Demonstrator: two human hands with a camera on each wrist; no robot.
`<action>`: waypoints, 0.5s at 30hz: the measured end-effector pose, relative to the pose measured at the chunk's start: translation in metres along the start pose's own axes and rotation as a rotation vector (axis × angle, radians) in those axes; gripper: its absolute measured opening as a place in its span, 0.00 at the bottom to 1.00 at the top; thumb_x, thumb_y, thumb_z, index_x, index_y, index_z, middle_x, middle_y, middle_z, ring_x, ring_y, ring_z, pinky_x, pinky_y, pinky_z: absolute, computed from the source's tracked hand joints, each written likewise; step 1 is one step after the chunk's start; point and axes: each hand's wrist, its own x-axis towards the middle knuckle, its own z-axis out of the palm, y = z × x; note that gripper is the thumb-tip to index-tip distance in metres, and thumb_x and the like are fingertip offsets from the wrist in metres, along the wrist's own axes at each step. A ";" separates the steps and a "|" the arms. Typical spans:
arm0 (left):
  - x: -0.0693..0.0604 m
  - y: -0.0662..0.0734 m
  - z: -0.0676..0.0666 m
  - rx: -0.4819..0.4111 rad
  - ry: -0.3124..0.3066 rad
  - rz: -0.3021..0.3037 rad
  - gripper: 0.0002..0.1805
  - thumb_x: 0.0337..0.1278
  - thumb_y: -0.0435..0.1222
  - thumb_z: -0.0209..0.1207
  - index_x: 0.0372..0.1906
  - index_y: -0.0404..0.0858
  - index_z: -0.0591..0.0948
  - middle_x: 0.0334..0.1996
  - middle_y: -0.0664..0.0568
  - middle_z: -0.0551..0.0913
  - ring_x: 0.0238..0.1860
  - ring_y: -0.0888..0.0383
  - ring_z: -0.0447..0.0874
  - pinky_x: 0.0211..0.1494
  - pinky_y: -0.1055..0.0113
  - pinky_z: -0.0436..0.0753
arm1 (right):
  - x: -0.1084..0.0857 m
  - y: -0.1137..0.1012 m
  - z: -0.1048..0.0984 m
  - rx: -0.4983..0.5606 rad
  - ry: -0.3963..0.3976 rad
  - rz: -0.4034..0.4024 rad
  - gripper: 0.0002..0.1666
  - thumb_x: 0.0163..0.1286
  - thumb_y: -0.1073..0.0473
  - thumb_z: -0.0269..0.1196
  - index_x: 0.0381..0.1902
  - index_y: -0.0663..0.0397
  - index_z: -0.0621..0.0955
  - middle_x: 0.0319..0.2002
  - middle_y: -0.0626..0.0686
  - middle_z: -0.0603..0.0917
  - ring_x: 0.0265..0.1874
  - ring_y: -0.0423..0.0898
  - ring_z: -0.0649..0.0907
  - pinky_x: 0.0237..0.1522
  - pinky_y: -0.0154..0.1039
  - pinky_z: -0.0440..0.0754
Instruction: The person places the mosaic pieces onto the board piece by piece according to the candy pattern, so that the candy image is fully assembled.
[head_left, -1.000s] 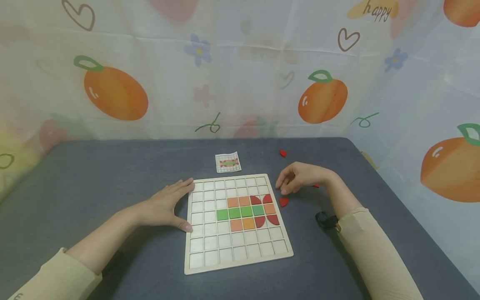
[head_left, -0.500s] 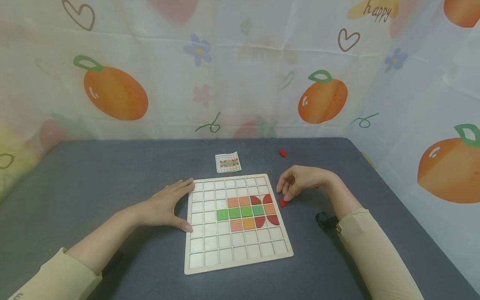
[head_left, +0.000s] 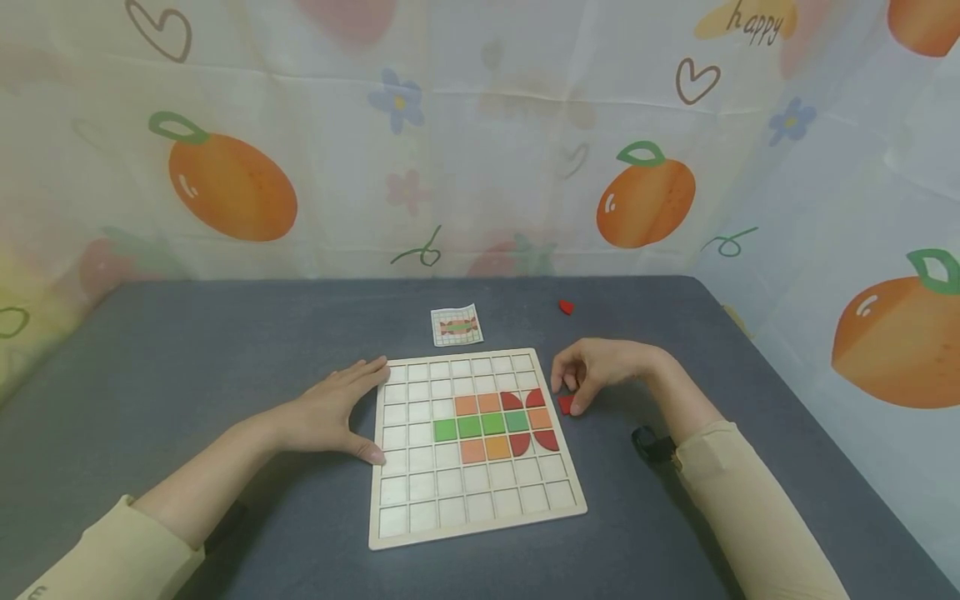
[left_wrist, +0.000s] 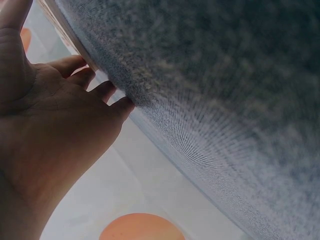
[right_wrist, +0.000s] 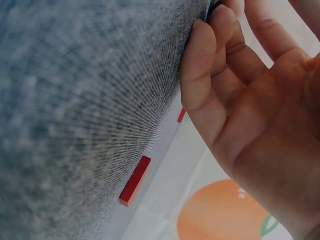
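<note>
My left hand [head_left: 333, 412] rests at the left edge of a pale wooden grid board [head_left: 480, 527], thumb and fingers spread along the frame. Green tiles [head_left: 468, 426], orange tiles [head_left: 472, 451] and dark red rounded tiles [head_left: 547, 439] sit in the board's middle and right cells. Just right of the board, my right hand [head_left: 603, 367] reaches down with bent fingers. Its thumb partly covers a small red tile [head_left: 566, 404] on the table, while the index fingertip appears apart from it. The right wrist view hides that tile behind the fingers [right_wrist: 197, 65].
A small pattern card [head_left: 457, 326] lies beyond the board. Another red tile [head_left: 566, 307] lies farther back on the dark table [head_left: 300, 325]. Beside my right hand, the right wrist view shows a red tile [right_wrist: 134, 181]. A printed curtain [head_left: 480, 150] stands behind the table.
My right hand has shifted slightly toward me, its thumb coming down over the near red tile. The left hand and the board have stayed in place.
</note>
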 end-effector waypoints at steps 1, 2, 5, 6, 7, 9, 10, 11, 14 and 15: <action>0.000 0.000 0.000 -0.002 0.000 0.000 0.67 0.35 0.62 0.73 0.76 0.31 0.56 0.79 0.37 0.51 0.78 0.30 0.46 0.75 0.30 0.49 | 0.000 -0.001 0.001 -0.012 0.001 0.002 0.19 0.52 0.61 0.76 0.42 0.58 0.82 0.28 0.48 0.75 0.27 0.42 0.73 0.30 0.32 0.73; 0.000 0.000 0.000 -0.003 0.000 0.001 0.67 0.35 0.62 0.73 0.76 0.31 0.56 0.79 0.37 0.51 0.78 0.30 0.46 0.75 0.30 0.49 | 0.000 -0.002 0.001 -0.021 0.001 0.006 0.19 0.52 0.61 0.77 0.41 0.57 0.82 0.27 0.47 0.74 0.27 0.42 0.72 0.30 0.32 0.72; 0.000 0.000 0.000 -0.005 -0.001 0.002 0.67 0.35 0.62 0.73 0.76 0.32 0.56 0.79 0.37 0.50 0.78 0.30 0.46 0.75 0.30 0.49 | 0.002 -0.006 0.003 -0.059 0.007 0.018 0.19 0.52 0.59 0.77 0.39 0.55 0.82 0.27 0.47 0.73 0.25 0.41 0.70 0.29 0.32 0.69; 0.000 0.000 0.000 -0.006 -0.001 0.002 0.67 0.35 0.62 0.73 0.76 0.32 0.56 0.79 0.37 0.50 0.78 0.30 0.46 0.75 0.30 0.49 | 0.002 -0.007 0.003 -0.066 0.009 0.020 0.19 0.52 0.58 0.77 0.39 0.54 0.82 0.26 0.47 0.73 0.25 0.42 0.70 0.28 0.32 0.69; 0.000 0.000 0.000 -0.005 0.000 0.003 0.67 0.35 0.62 0.73 0.76 0.32 0.56 0.79 0.37 0.50 0.78 0.30 0.46 0.75 0.30 0.49 | 0.003 -0.008 0.004 -0.074 0.011 0.025 0.19 0.51 0.58 0.78 0.39 0.53 0.82 0.26 0.46 0.73 0.24 0.41 0.69 0.28 0.32 0.68; 0.000 0.000 0.000 -0.004 0.002 0.005 0.67 0.34 0.62 0.73 0.76 0.32 0.56 0.79 0.37 0.51 0.78 0.30 0.46 0.75 0.30 0.49 | 0.004 -0.009 0.005 -0.084 0.016 0.025 0.18 0.51 0.58 0.78 0.38 0.53 0.82 0.24 0.46 0.73 0.23 0.41 0.69 0.28 0.32 0.67; 0.000 0.000 0.000 -0.002 0.002 0.006 0.67 0.34 0.62 0.73 0.76 0.31 0.56 0.79 0.37 0.51 0.78 0.30 0.46 0.75 0.29 0.49 | 0.004 -0.009 0.005 -0.087 0.019 0.027 0.17 0.51 0.58 0.78 0.37 0.53 0.82 0.24 0.46 0.73 0.22 0.41 0.69 0.27 0.32 0.67; 0.000 0.000 0.000 0.000 0.003 0.005 0.67 0.34 0.62 0.73 0.76 0.31 0.56 0.79 0.37 0.51 0.78 0.30 0.46 0.75 0.30 0.49 | 0.004 -0.009 0.005 -0.088 0.018 0.026 0.17 0.52 0.59 0.77 0.37 0.54 0.82 0.23 0.46 0.72 0.22 0.41 0.69 0.27 0.32 0.67; 0.000 0.000 0.001 0.005 0.004 0.003 0.67 0.35 0.62 0.73 0.76 0.31 0.56 0.79 0.37 0.51 0.78 0.30 0.47 0.75 0.30 0.50 | 0.004 -0.010 0.006 -0.087 0.019 0.026 0.15 0.52 0.60 0.77 0.35 0.54 0.83 0.22 0.46 0.73 0.21 0.40 0.69 0.27 0.32 0.66; 0.000 0.000 0.001 0.007 0.003 0.002 0.67 0.35 0.62 0.73 0.76 0.31 0.56 0.79 0.37 0.51 0.78 0.30 0.47 0.75 0.30 0.50 | 0.004 -0.011 0.006 -0.089 0.020 0.027 0.14 0.52 0.61 0.77 0.35 0.55 0.83 0.22 0.46 0.73 0.21 0.40 0.69 0.27 0.32 0.66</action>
